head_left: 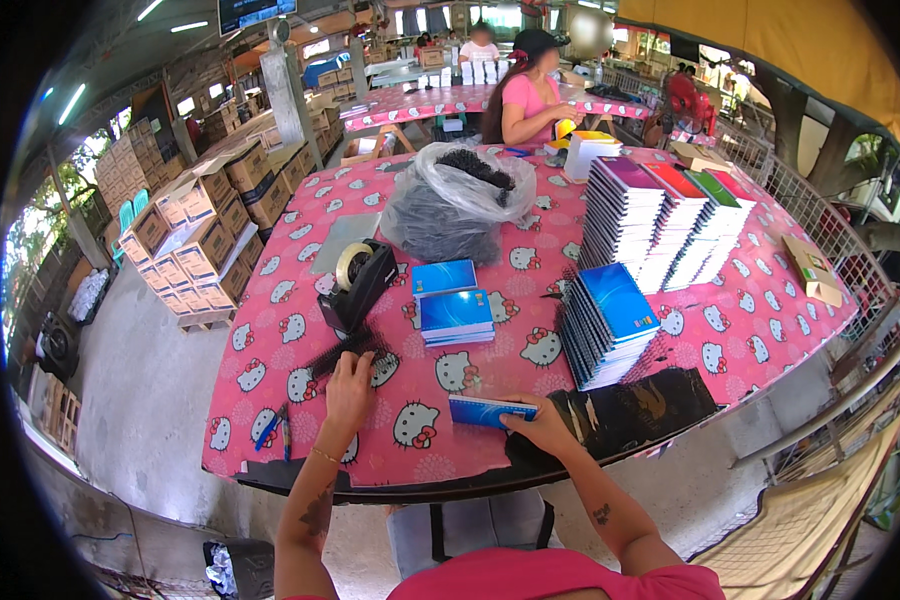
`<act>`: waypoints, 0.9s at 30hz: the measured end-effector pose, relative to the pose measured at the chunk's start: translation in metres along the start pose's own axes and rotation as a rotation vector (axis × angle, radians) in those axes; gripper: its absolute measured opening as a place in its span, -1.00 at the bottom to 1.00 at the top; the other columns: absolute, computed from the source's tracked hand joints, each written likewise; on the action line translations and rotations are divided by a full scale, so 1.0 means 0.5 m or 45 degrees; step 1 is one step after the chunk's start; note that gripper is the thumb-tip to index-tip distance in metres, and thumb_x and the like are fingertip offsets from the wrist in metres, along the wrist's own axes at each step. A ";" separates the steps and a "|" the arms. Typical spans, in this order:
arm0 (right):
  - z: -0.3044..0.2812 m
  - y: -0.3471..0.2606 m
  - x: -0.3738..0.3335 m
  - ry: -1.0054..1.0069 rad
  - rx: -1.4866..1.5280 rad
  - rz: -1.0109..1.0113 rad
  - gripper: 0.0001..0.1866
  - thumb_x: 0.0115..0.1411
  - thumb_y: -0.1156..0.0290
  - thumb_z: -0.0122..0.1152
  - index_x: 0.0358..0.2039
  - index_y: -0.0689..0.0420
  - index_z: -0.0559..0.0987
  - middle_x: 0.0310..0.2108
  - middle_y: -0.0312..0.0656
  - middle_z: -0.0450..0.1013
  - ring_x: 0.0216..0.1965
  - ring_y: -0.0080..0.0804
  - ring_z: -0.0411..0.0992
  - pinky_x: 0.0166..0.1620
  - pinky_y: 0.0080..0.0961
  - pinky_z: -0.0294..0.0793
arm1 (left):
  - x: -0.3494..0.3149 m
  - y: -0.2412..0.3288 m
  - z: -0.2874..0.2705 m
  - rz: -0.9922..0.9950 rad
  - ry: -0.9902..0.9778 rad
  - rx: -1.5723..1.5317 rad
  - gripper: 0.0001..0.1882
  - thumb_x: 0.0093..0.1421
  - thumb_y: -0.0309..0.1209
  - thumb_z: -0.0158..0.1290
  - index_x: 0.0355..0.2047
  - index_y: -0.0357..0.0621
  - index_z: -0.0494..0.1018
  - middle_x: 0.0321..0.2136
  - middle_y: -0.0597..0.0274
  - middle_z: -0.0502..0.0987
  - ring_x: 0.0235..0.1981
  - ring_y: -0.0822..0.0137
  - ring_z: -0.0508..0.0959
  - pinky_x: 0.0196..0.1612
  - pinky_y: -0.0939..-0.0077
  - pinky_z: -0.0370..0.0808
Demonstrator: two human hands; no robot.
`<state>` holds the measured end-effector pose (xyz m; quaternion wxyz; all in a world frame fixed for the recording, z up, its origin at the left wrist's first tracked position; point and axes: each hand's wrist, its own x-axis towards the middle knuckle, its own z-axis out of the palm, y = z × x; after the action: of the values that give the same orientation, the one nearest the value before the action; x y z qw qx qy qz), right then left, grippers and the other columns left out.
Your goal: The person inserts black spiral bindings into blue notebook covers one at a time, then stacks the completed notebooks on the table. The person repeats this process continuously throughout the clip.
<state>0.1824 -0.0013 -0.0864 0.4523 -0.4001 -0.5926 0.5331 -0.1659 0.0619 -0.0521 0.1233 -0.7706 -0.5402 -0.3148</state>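
A thin blue notebook (490,410) lay flat at the table's near edge, pinned under the right hand (542,425), fingers closed on its right end. The left hand (350,385) reached, fingers curled, into loose black spiral combs (348,350) to its left, apparently picking one; binding would call for aligning comb and punched edge. Beyond sat blue stacks (455,315) and a tape dispenser (358,280).

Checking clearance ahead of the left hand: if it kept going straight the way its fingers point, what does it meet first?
The left hand points away up the table, fingertips at the loose black binding coils. Those come first; just beyond sits the black tape dispenser. Depth between them is hard to judge.
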 end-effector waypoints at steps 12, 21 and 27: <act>0.003 -0.007 -0.001 -0.032 -0.039 0.023 -0.64 0.23 0.60 0.24 0.06 0.23 0.58 -0.15 -0.35 0.54 -0.25 -0.69 0.40 -0.19 -0.69 0.41 | -0.054 0.211 -0.041 -0.150 -0.128 -0.729 -0.80 0.26 -0.45 0.15 -0.13 -0.25 0.58 -0.43 0.10 0.54 -0.46 0.20 0.55 -0.39 0.38 0.45; 0.005 -0.003 0.002 -0.004 0.001 0.024 -0.66 0.25 0.56 0.26 0.05 0.23 0.59 -0.16 -0.35 0.54 -0.24 -0.66 0.41 -0.17 -0.66 0.43 | -0.055 0.203 -0.022 -0.124 0.024 -0.638 -0.83 0.18 -0.48 0.22 -0.21 -0.20 0.59 -0.41 0.11 0.57 -0.45 0.20 0.57 -0.43 0.43 0.48; -0.014 0.003 -0.008 -0.085 -0.135 0.027 -0.69 0.24 0.55 0.27 0.01 0.26 0.60 -0.17 -0.29 0.58 -0.15 -0.59 0.44 -0.06 -0.60 0.44 | -0.022 0.187 -0.042 -0.006 -0.195 -0.783 -0.83 0.18 -0.47 0.21 -0.20 -0.17 0.56 -0.36 0.10 0.53 -0.40 0.10 0.56 -0.40 0.34 0.46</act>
<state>0.1902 -0.0033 -0.0883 0.4049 -0.4117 -0.6304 0.5187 -0.0904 0.0064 -0.0288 -0.1573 -0.7920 -0.4290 -0.4049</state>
